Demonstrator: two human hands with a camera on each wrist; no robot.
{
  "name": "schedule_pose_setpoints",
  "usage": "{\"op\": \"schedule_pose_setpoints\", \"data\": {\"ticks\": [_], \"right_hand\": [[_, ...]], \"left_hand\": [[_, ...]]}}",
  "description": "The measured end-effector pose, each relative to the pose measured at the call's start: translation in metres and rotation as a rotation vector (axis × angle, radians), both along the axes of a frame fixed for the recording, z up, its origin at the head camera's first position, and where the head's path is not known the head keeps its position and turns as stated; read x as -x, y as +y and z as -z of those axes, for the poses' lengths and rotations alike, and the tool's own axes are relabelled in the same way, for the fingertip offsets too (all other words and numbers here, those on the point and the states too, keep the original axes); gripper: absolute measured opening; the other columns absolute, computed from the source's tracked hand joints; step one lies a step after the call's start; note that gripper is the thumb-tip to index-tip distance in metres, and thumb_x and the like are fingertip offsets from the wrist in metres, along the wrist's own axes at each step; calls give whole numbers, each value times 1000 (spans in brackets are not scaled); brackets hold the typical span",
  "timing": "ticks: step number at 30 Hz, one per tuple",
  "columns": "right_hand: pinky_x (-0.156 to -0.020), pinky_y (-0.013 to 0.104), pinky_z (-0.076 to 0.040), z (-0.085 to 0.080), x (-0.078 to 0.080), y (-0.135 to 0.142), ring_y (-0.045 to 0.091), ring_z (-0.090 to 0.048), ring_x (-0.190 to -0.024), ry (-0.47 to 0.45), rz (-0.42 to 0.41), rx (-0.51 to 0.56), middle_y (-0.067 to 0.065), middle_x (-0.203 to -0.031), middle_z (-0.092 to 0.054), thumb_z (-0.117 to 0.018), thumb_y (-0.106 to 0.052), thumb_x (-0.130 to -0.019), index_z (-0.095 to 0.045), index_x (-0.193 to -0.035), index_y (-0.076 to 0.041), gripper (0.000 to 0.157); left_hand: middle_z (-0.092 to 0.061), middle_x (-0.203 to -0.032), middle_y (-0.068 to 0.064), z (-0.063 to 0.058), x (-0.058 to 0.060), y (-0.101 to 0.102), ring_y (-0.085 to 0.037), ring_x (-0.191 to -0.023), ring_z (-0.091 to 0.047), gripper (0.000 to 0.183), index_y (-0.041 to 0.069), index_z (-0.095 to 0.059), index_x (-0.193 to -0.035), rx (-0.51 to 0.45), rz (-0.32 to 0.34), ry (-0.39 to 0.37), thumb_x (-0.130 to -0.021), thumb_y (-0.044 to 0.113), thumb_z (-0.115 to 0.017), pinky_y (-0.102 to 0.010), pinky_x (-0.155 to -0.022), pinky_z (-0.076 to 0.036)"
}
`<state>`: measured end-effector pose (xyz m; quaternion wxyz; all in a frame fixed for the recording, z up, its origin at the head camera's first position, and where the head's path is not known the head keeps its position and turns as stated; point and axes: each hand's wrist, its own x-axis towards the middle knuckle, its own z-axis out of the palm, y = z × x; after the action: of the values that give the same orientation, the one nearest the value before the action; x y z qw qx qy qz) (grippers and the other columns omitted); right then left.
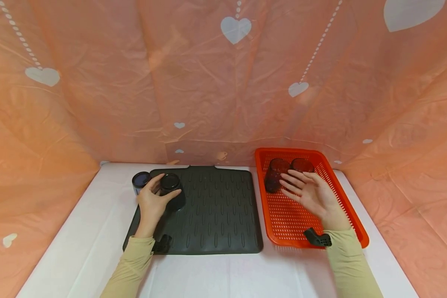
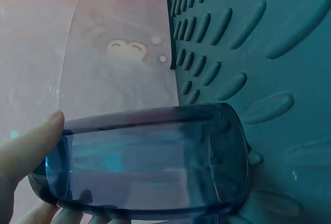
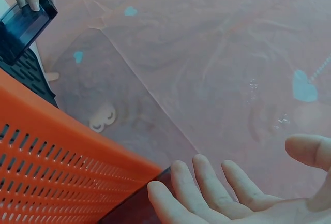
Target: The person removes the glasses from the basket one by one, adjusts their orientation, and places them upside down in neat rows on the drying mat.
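Note:
My left hand [image 1: 151, 203] grips a dark blue see-through drinking glass [image 1: 173, 194] near its upper end, thumb on one side and fingers on the other. The thick base of this glass [image 2: 150, 164] is at the hand's end, and its other end meets the ribbed dark drying mat [image 1: 216, 207]. Just left of that hand, at the mat's far left corner, stands another blue glass [image 1: 140, 179]. My right hand [image 1: 314, 198] is over the orange basket [image 1: 270, 225] with fingers spread and nothing held. Beyond its fingertips, two dark glasses [image 1: 275, 176] are in the basket.
A white cloth [image 1: 227, 273] covers the table under the mat and basket. The basket's slotted wall [image 3: 62, 167] rises beside the right hand. An orange sheet with pale hearts [image 1: 208, 82] hangs behind the table and along both sides.

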<state>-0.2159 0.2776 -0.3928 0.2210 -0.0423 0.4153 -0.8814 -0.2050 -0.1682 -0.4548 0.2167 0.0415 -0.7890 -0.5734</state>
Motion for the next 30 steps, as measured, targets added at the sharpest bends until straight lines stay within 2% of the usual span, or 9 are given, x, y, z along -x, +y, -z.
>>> {"op": "schedule_pose_setpoints", "data": {"ticks": [3, 6, 7, 9, 12, 16, 19, 24, 30], "right_hand": [[-113, 48, -14, -1, -1, 3, 37, -14, -142, 1, -3, -5, 15, -155, -20, -32, -31, -105, -20, -152, -6, 54], [-114, 47, -13, -2, -1, 7, 35, -16, -142, 9, -14, 8, 13, -150, -31, -32, -31, -105, 2, -153, -6, 64], [-114, 47, -12, -2, 0, 9, 35, -17, -142, 13, -18, 16, 12, -147, -36, -31, -31, -106, 2, -153, -5, 63], [-114, 47, -11, -1, 0, 11, 35, -18, -142, 17, -23, 39, 11, -142, -43, -31, -30, -106, 1, -153, -5, 62], [-114, 47, -10, -1, 0, 14, 35, -16, -142, 18, -29, 68, 12, -140, -46, -30, -29, -106, -6, -154, -5, 59], [-114, 46, -7, 0, 0, 19, 36, -18, -141, 18, -44, 110, 14, -142, -43, -28, -28, -106, -32, -147, -4, 48], [-114, 45, -5, 1, 0, 24, 35, -28, -138, 19, -50, 133, 16, -146, -38, -26, -27, -106, -48, -136, -4, 44], [-114, 45, -5, 3, -1, 35, 34, -31, -137, 13, -33, 154, 16, -151, -29, -27, -25, -106, -52, -132, -4, 42], [-114, 43, 0, 4, -3, 46, 32, -21, -141, -2, -44, 221, 16, -143, -42, -25, -25, -106, -50, -134, -3, 44]], "left_hand": [[-54, -131, -20, -1, -1, -3, -34, -121, -51, 67, 5, -57, -132, -32, 38, -25, -72, 11, -85, -45, -100, -42], [-52, -134, -18, -1, -1, -5, -33, -124, -48, 65, 9, -56, -134, -63, 77, -61, -76, 17, -84, -44, -103, -40], [-52, -135, -17, -1, -1, -6, -32, -125, -48, 65, 10, -56, -135, -67, 86, -72, -76, 18, -83, -43, -103, -39], [-50, -136, -17, -1, 0, -8, -33, -126, -47, 66, 10, -54, -136, -76, 101, -85, -77, 19, -83, -43, -104, -39], [-48, -138, -20, -2, 0, -10, -35, -128, -44, 67, 9, -52, -138, -92, 120, -95, -78, 18, -82, -45, -105, -37], [-46, -138, -22, -5, -2, -10, -38, -129, -42, 67, 7, -51, -139, -103, 134, -106, -80, 18, -80, -45, -105, -37], [-45, -139, -22, -7, -4, -11, -38, -130, -41, 67, 8, -50, -139, -109, 143, -117, -80, 17, -79, -44, -106, -36], [-44, -140, -23, -9, -6, -11, -38, -131, -40, 68, 8, -49, -140, -113, 149, -125, -81, 17, -79, -44, -106, -36], [-44, -140, -23, -9, -6, -11, -38, -131, -39, 67, 7, -48, -140, -116, 150, -121, -81, 17, -79, -45, -106, -35]]}}
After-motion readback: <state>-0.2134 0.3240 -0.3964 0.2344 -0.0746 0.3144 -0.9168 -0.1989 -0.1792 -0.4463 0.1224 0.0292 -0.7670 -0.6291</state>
